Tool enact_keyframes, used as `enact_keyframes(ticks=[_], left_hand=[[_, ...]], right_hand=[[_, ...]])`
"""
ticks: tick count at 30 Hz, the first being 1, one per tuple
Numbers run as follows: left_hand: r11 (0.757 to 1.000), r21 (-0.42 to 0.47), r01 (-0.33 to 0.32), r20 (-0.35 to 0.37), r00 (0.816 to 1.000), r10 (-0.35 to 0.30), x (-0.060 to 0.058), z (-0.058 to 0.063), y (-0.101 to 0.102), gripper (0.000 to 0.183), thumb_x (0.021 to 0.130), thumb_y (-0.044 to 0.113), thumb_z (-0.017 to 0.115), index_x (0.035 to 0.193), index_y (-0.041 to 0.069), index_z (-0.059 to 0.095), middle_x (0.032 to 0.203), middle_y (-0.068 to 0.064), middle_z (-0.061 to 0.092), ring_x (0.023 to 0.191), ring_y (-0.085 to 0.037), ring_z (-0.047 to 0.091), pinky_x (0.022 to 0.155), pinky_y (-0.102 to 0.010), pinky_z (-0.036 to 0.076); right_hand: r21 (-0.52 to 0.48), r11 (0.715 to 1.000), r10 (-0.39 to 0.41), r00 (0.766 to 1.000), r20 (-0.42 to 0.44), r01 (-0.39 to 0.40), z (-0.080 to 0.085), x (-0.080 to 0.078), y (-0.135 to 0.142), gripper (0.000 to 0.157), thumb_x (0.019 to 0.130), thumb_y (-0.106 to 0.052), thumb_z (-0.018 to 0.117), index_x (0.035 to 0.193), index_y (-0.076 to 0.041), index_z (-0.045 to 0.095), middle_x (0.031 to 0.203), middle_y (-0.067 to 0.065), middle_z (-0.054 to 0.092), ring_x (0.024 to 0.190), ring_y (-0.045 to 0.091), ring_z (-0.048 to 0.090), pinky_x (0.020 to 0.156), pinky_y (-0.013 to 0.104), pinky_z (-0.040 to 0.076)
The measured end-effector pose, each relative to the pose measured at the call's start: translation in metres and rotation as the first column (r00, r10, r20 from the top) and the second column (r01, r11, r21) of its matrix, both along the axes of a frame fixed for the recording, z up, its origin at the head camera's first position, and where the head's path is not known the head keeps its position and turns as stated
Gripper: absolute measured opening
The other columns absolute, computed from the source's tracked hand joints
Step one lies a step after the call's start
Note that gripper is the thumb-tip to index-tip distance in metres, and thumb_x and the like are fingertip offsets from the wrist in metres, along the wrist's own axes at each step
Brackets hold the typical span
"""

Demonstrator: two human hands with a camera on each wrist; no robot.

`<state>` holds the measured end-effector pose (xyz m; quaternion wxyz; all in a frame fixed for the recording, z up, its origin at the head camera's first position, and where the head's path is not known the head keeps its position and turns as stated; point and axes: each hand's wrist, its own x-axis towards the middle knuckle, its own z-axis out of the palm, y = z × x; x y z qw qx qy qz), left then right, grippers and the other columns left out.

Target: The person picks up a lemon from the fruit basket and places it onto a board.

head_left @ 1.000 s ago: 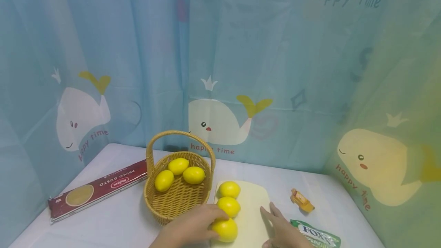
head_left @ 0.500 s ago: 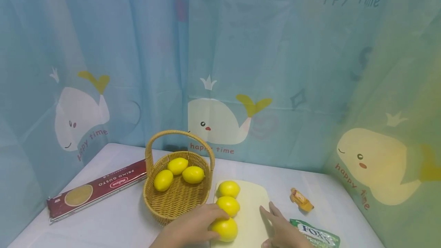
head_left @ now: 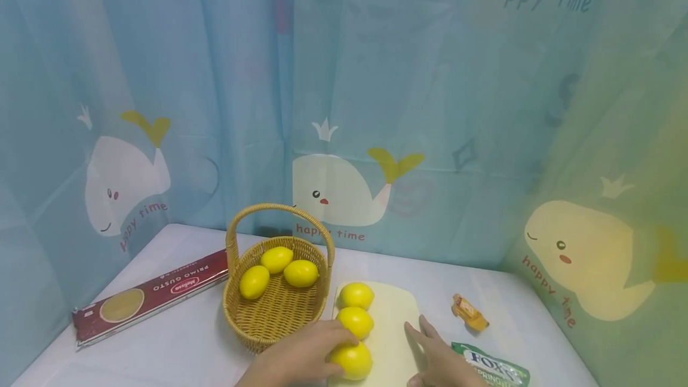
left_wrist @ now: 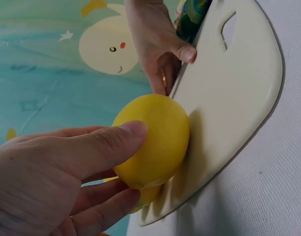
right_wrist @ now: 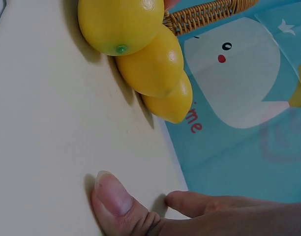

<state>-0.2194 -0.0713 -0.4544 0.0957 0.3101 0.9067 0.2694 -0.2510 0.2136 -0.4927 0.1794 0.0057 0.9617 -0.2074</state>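
Observation:
My left hand [head_left: 301, 351] grips the nearest yellow lemon [head_left: 353, 362], with the thumb on its near side and fingers over it in the left wrist view. The lemon is on the left part of a cream cutting board [head_left: 391, 315]. Beyond it, a middle lemon [head_left: 356, 322] and a far lemon [head_left: 357, 295] lie in a row on the board. At the board's right edge rests my right hand [head_left: 443, 358]; its thumb [right_wrist: 116, 196] presses the board's face and its index finger touches the board near the edge. No lemon is in that hand.
Left of the board stands a wicker basket [head_left: 282, 309] with an upright handle and three lemons inside. A red spaghetti pack [head_left: 156, 294] lies further left. To the right are a small orange packet [head_left: 470, 313] and a green Fox's bag [head_left: 494, 366]. Printed curtains enclose the table.
Almost nothing differs. The left hand stays on the nearest lemon, which has shifted very slightly; the right hand keeps its place on the board.

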Motion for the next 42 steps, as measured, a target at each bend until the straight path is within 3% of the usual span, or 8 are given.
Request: enact_keyframes(ticks=[34, 38, 42], left_hand=[[1.0, -0.009, 0.028, -0.029, 0.999, -0.028, -0.0012, 0.0027, -0.0006, 0.033, 0.081, 0.031, 0.073, 0.112, 0.036, 0.062, 0.103, 0.026, 0.056, 0.087, 0.006, 0.049, 0.081, -0.019, 0.05], [0.999, -0.006, 0.044, -0.068, 0.997, -0.044, -0.0014, 0.0032, -0.0011, 0.032, 0.082, 0.03, 0.072, 0.112, 0.034, 0.063, 0.104, 0.025, 0.057, 0.087, 0.007, 0.049, 0.08, -0.017, 0.049], [0.997, 0.006, 0.081, -0.178, 0.981, -0.078, -0.0031, 0.0051, -0.004, 0.032, 0.083, 0.031, 0.07, 0.114, 0.029, 0.064, 0.106, 0.02, 0.059, 0.09, 0.008, 0.051, 0.08, -0.015, 0.05]], right_hand=[[-0.01, 1.0, -0.009, 1.0, -0.006, 0.009, 0.0, 0.0001, -0.0002, 0.109, 0.043, -0.036, 0.085, 0.142, -0.019, 0.044, 0.153, 0.028, 0.019, 0.133, 0.053, 0.028, 0.098, 0.066, 0.037], [-0.014, 1.0, 0.003, 1.0, -0.014, -0.003, 0.0006, 0.0004, 0.0002, 0.108, 0.043, -0.036, 0.085, 0.142, -0.018, 0.044, 0.152, 0.029, 0.019, 0.132, 0.053, 0.029, 0.098, 0.066, 0.037], [-0.01, 1.0, 0.013, 1.0, -0.014, -0.013, 0.0007, 0.0004, 0.0006, 0.109, 0.044, -0.036, 0.085, 0.143, -0.018, 0.044, 0.152, 0.029, 0.019, 0.132, 0.053, 0.029, 0.099, 0.066, 0.037]])
